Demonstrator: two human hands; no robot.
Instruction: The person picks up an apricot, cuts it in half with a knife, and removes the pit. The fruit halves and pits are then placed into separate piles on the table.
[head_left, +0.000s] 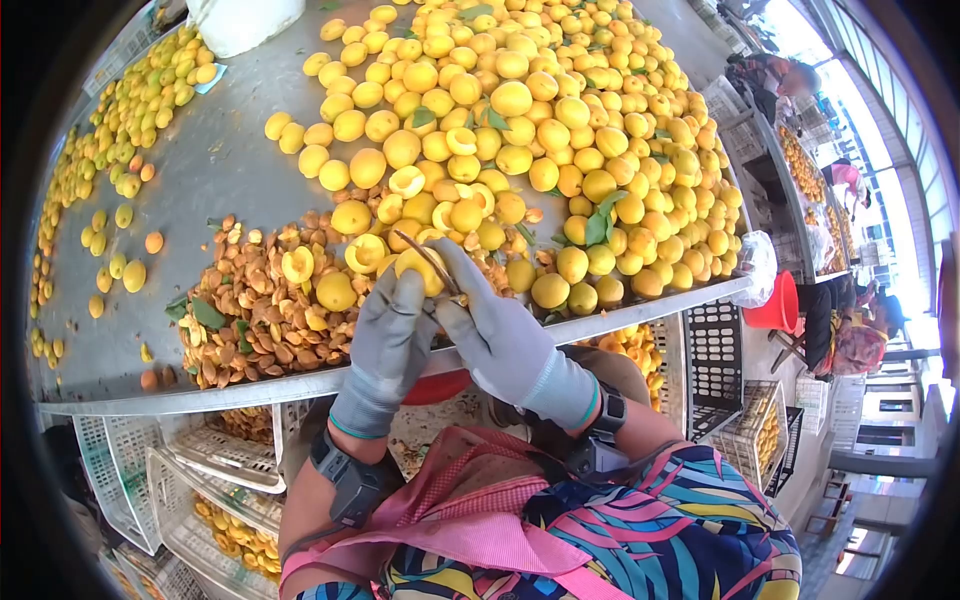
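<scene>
In grey gloves, both my hands meet over the table's near edge. My left hand [390,330] has its fingers closed round a yellow apricot [416,271]. My right hand [500,335] is closed on a thin, dark, curved tool [428,258] that lies across the apricot; its exact kind is unclear. Just beyond my fingers are halved apricots [365,253] with hollow centres. A heap of brown apricot pits [265,310] lies left of my left hand. The big pile of whole apricots [560,130], with some green leaves, spreads ahead and to the right.
The metal table [235,150] has a raised near edge. More apricots [150,90] line its left side, near a white bucket [240,20]. Crates with fruit [235,530] stand below. To the right are a red bucket [775,305], a black crate [715,350] and people at other tables.
</scene>
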